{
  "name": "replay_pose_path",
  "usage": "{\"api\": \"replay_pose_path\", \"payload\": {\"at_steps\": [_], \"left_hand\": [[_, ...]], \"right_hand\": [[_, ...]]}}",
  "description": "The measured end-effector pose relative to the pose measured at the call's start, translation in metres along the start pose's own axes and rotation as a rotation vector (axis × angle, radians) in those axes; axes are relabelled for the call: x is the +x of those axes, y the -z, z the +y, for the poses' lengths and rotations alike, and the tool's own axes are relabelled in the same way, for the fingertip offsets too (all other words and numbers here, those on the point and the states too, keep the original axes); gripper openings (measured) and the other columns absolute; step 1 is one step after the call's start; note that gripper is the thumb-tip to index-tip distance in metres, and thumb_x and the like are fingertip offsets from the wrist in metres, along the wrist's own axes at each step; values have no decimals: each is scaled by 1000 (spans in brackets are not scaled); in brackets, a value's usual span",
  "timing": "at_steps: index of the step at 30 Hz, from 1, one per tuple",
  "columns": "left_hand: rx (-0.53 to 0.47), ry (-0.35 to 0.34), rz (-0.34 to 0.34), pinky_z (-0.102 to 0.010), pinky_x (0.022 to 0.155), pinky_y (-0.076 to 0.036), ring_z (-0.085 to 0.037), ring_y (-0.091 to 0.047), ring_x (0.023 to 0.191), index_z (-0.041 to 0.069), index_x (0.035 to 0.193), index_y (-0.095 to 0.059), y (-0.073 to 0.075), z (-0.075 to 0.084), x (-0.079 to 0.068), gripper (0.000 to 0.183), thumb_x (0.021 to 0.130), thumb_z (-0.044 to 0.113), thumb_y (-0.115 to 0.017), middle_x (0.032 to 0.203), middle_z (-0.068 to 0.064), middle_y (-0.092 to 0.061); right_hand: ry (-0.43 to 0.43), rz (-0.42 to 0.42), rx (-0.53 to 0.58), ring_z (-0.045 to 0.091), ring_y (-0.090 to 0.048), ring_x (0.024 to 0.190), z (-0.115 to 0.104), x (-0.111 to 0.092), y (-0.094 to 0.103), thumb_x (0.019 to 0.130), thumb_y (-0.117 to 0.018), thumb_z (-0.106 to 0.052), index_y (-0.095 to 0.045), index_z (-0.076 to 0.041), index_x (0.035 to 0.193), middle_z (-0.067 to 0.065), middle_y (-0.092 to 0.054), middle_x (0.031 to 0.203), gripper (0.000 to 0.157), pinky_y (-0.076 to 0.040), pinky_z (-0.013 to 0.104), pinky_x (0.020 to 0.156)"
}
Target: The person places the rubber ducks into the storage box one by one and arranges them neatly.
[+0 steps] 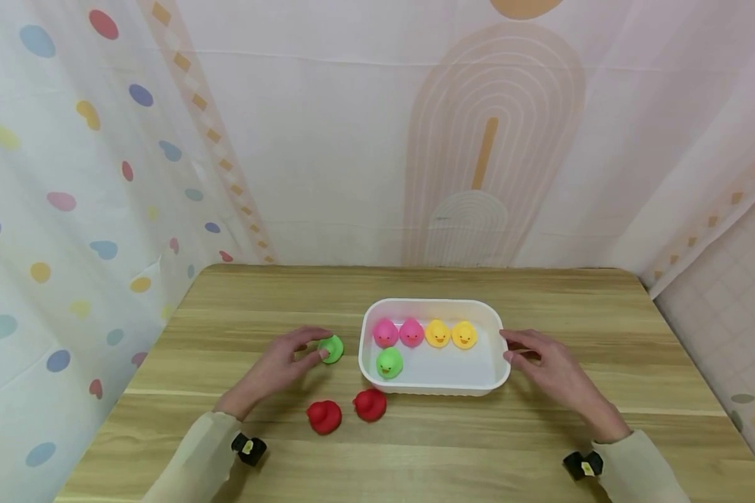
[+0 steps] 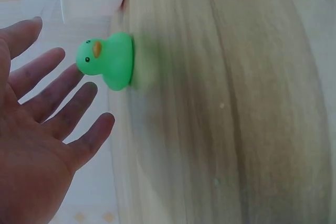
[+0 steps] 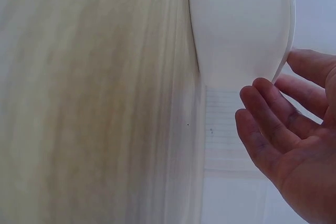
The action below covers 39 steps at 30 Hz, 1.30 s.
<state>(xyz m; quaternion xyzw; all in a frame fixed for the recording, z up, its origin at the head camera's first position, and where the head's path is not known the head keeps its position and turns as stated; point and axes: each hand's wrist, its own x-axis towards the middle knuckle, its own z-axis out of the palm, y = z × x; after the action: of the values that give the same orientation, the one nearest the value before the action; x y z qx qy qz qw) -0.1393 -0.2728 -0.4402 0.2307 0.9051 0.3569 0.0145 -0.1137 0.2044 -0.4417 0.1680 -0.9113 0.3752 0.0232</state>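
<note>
My left hand (image 1: 289, 356) is at a green rubber duck (image 1: 332, 348) on the table, thumb and index fingertips close around it. In the left wrist view, the fingers (image 2: 79, 106) are spread and loosely extended, and the green duck stands upright just past their tips, its orange beak facing the hand. My right hand (image 1: 544, 363) touches the right end of a white plastic tray (image 1: 497, 383). The right wrist view shows the thumb and fingertips (image 3: 261, 83) against the rim from outside, fingers only slightly bent.
Inside the tray, two pink ducks (image 1: 386, 333) and two yellow ducks (image 1: 437, 334) form the back row, with a green duck (image 1: 389, 363) in front at left. Two red ducks (image 1: 324, 417) lie on the wooden table (image 1: 453, 447) before the tray. A patterned curtain (image 1: 327, 161) hangs behind.
</note>
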Motion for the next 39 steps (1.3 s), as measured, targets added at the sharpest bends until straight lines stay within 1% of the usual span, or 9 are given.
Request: {"api": "replay_pose_path", "payload": {"at_steps": [4,7,12,21,25,32,39], "left_hand": [[20,21,-12,-55,101,-54,-36,-63,124,4,134,-67,-1,-3,1,35,101,15,-69,135,-12,-66],[46,19,-12,-54,100,-54,-36,-64,121,4,131,-69,-2,-4,2,32,100,12,-70,132,-13,-68],[80,-5,6,-53,97,-56,-34,-67,114,3,122,-72,-6,-6,5,26,97,7,-73,125,-13,-70],[97,24,33,-52,97,-56,-33,-67,113,4,117,-74,-8,-7,6,23,94,3,-74,122,-12,-70],[81,22,53,-53,97,-56,-33,-67,113,5,118,-74,-8,-4,4,24,93,2,-75,121,-11,-70],[92,-3,99,-55,98,-55,-35,-67,116,8,119,-75,-5,6,1,27,92,4,-77,123,-11,-71],[92,-18,113,-54,98,-55,-32,-67,116,10,120,-75,-2,16,1,27,93,8,-78,123,-8,-71]], "right_hand": [[4,-1,2,27,-69,103,0,0,0,101,-69,-19,-66,1,136,19,-68,129,40,-60,32,84],[7,-2,3,27,-69,103,0,-1,-1,102,-69,-20,-66,1,136,18,-68,129,40,-60,32,84],[10,-1,9,26,-69,103,0,-1,-1,102,-68,-20,-66,0,135,18,-68,129,39,-60,31,84],[30,10,5,26,-69,103,1,0,-3,101,-69,-18,-66,1,135,18,-69,128,39,-61,31,83],[38,15,11,27,-70,103,1,0,-4,101,-70,-16,-67,1,134,18,-69,127,38,-61,31,84],[37,14,12,28,-69,103,2,0,-3,101,-69,-16,-66,2,135,19,-69,127,38,-61,31,83],[28,13,13,28,-69,103,2,0,-3,101,-69,-16,-66,1,134,19,-69,127,38,-61,31,84]]}}
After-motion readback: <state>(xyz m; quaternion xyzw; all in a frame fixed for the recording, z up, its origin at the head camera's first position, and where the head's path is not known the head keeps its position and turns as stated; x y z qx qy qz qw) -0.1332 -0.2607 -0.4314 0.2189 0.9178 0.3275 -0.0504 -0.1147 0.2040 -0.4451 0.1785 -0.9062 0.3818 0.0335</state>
